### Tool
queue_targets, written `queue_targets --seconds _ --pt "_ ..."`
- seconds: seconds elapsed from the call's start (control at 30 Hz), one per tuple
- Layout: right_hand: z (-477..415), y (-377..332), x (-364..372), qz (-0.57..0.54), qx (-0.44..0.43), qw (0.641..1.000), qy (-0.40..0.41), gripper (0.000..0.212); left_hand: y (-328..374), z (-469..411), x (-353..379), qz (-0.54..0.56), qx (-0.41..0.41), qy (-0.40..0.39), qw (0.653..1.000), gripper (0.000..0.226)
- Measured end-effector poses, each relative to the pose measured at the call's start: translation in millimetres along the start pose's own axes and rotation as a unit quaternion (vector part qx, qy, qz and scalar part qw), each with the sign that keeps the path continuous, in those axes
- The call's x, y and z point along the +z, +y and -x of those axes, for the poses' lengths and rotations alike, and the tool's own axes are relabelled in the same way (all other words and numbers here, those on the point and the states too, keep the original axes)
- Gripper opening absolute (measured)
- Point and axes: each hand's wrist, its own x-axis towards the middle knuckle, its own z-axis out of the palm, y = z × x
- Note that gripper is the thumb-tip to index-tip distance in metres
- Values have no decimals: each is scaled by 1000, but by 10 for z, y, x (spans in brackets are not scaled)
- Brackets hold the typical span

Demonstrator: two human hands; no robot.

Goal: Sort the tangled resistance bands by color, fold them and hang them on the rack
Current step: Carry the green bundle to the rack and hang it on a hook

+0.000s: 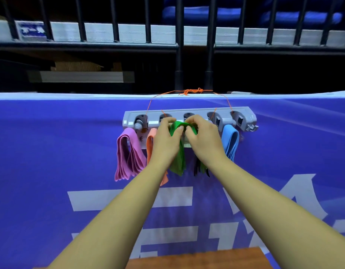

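I have both my left hand (pixel 165 138) and right hand (pixel 203 138) pinching the folded green band (pixel 178 158) at the rack (pixel 189 116) middle hook; a loose fold could slip off or unfold.

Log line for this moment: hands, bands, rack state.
stage: hanging green band | left hand, right hand: both gripping it at rack | hung: pink, orange, blue | black band: partly hidden
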Motion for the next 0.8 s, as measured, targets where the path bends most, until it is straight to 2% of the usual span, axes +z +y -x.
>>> queue_targets --seconds 0.27,0.4,0.53,0.6,0.7,0.8 --pt "28 177 149 154 -74 985 2 16 -293 -18 40 -97 30 -9 995 35" --pt "31 239 168 224 -98 967 70 13 -276 -23 49 -84 54 2 995 30" --pt "56 191 212 255 -104 956 105 14 -260 -15 29 -89 65 59 992 33" --pt "96 150 262 250 -78 960 96 15 -208 25 28 -84 59 64 993 36" --pt "171 135 304 236 -4 971 33 16 -279 29 66 -35 30 12 999 38" --pt "213 113 286 164 53 985 24 22 -386 46 87 -28 35 -16 999 39"
